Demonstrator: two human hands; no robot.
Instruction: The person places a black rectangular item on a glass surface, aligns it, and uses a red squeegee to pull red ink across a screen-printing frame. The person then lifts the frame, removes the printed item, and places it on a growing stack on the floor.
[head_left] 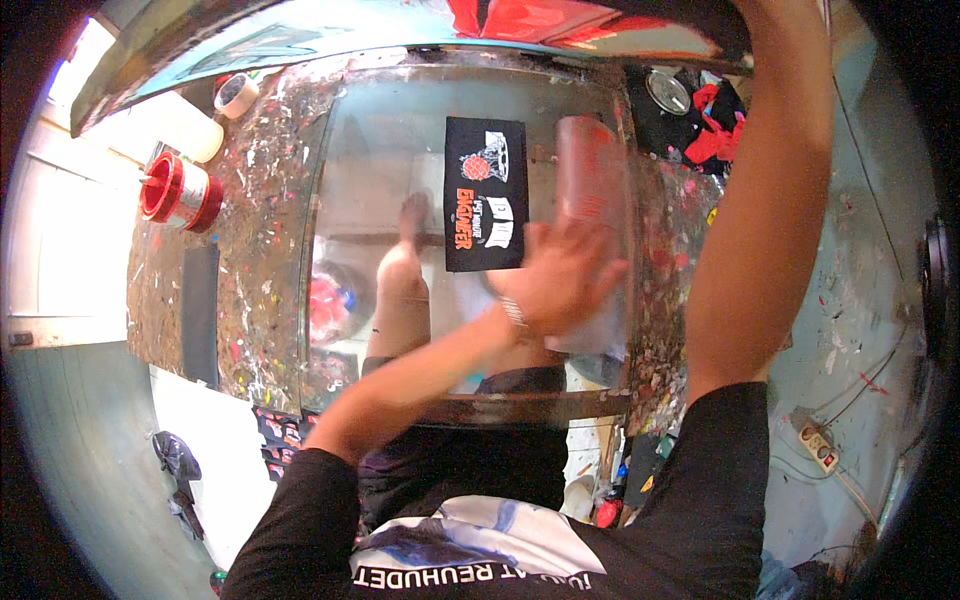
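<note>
My left hand (570,275) reaches across the glass pane (385,130), blurred by motion, with its fingers stretched and spread. It is just right of the lower end of a black fabric piece (484,260), and nothing shows in its grip. White and orange prints cover that dark rectangle, which lies flat on the glass. My right arm (765,190) is raised along the right side; its hand is beyond the top edge. Above the table hangs a tilted frame (150,75) with a pale blue and red surface (560,22). Whether my right hand holds it cannot be seen.
A red ink tub (180,195) and a tape roll (236,95) stand on the paint-spattered table (260,200) at left. A grey strip (200,315) lies nearer. Red and black cloths (715,130) are at far right; a power strip (818,447) is at lower right.
</note>
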